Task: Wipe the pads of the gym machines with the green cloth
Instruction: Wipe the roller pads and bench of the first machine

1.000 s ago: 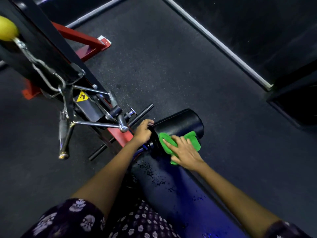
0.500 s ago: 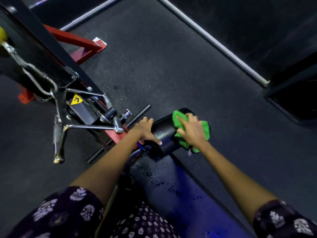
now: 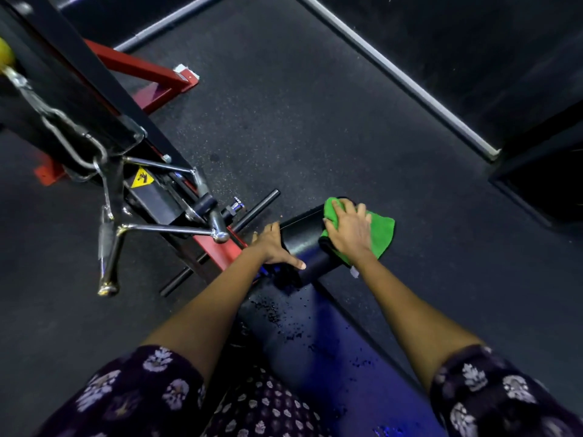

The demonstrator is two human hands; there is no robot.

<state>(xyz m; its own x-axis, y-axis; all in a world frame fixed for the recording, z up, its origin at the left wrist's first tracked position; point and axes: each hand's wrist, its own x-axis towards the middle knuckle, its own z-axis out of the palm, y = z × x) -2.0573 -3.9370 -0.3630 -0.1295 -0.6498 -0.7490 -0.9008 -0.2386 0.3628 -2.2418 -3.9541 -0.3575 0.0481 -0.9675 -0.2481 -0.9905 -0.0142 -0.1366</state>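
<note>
Both my hands were on the black roller pad (image 3: 303, 244) at the bench's (image 3: 331, 335) far end. Within a second, my right hand (image 3: 348, 230) had carried the green cloth (image 3: 380, 236) from the near face across to the outer end, fingers spread flat, pressing it down. My left hand (image 3: 274, 247) stayed braced, fingers extended, on the inner end. I judged this pad nearly wiped.
</note>
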